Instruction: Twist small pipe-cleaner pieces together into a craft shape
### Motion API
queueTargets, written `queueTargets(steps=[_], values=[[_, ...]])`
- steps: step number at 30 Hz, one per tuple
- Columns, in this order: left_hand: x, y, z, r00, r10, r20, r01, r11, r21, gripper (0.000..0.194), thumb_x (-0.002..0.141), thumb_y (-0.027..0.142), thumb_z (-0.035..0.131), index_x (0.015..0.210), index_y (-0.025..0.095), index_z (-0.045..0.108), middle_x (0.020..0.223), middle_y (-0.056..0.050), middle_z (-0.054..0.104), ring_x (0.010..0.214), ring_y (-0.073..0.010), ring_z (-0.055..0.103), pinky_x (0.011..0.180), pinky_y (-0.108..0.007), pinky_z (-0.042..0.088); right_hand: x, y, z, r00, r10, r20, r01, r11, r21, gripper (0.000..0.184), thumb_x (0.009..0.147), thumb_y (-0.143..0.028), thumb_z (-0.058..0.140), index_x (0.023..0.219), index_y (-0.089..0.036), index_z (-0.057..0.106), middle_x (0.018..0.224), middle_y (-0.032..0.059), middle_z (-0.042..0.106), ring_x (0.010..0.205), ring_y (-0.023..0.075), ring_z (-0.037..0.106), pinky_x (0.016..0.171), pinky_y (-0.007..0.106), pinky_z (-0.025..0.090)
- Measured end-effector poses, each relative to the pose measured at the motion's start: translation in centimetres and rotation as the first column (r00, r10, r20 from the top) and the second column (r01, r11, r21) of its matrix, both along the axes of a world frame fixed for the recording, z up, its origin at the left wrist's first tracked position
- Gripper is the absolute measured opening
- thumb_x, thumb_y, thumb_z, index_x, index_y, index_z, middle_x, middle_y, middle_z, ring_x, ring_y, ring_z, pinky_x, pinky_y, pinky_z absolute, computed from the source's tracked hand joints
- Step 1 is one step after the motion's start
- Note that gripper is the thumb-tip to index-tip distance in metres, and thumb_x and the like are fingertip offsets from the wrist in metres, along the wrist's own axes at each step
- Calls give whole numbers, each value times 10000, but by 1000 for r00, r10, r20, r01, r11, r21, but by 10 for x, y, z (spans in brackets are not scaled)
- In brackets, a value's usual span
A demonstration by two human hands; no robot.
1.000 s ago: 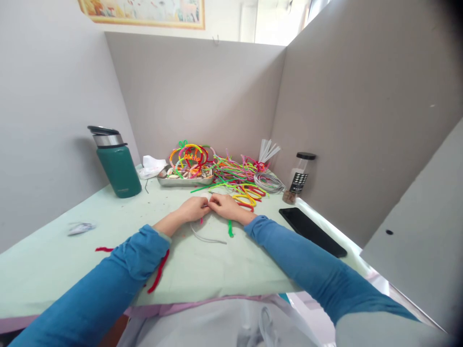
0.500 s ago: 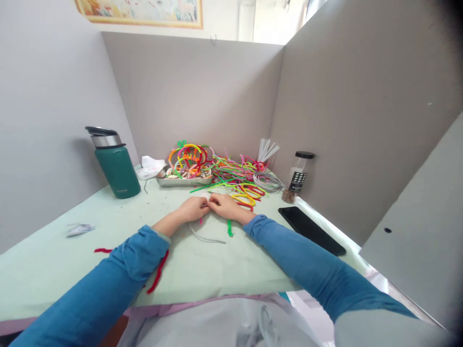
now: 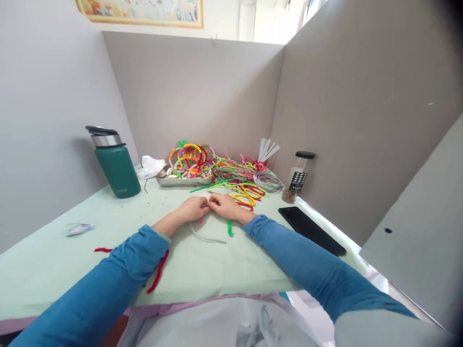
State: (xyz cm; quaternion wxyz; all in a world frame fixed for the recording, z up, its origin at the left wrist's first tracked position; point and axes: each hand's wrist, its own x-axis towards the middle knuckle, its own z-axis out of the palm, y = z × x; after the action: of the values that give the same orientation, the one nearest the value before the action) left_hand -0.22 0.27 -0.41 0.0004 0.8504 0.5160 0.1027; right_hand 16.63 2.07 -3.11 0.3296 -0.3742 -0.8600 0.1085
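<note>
My left hand [image 3: 194, 208] and my right hand [image 3: 222, 206] meet fingertip to fingertip over the middle of the table, both closed in a pinch. What lies between the fingers is too small and covered to make out. A short pink pipe cleaner end [image 3: 201, 220] shows just below my left hand. Under my right wrist a green pipe cleaner piece [image 3: 230, 228] pokes out. A curved grey wire [image 3: 208, 239] rests on the cloth in front of the hands. Beside my left sleeve lies a red pipe cleaner [image 3: 158, 273], partly covered by the arm.
Behind the hands stand a metal tray [image 3: 184, 182] with pipe cleaner hoops and a heap of coloured pipe cleaners [image 3: 235, 168]. A coil of grey wire [image 3: 268, 182] lies right of it. A green bottle [image 3: 117, 171], a clear jar [image 3: 297, 178] and a black phone [image 3: 311, 231] flank the workspace.
</note>
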Motion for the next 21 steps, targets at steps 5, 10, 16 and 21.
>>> queueTargets(steps=[5,10,16,21], values=[[-1,1,0,1000,-1,-2,1,1000,2,307,840,398,433,849,182,651,844,-60,706,761,-189,617,635,-254,397,0,-2,1,1000,1,2,-1,1000,2,138,865,-276,517,816,-167,588,745,6,608,652,108,485,598,225,301],[0,-1,1,1000,5,-1,-5,1000,-3,304,842,397,440,856,183,654,837,-55,705,757,-184,618,640,-248,404,0,-1,1,1000,-6,4,6,1000,4,143,865,-276,520,810,-163,588,738,7,607,649,109,489,592,226,299],[1,-3,3,1000,4,0,-4,1000,-12,305,845,388,439,861,177,659,838,-61,705,760,-188,618,649,-252,406,0,1,-1,1000,-3,7,3,1000,4,164,871,-295,511,820,-163,592,737,8,605,649,111,483,595,227,299],[1,-2,2,1000,1,7,0,1000,-10,293,843,378,443,864,177,655,853,-64,707,768,-188,619,651,-252,402,0,0,0,1000,1,2,-1,1000,6,153,867,-283,514,822,-160,591,738,7,603,650,108,481,598,225,297]])
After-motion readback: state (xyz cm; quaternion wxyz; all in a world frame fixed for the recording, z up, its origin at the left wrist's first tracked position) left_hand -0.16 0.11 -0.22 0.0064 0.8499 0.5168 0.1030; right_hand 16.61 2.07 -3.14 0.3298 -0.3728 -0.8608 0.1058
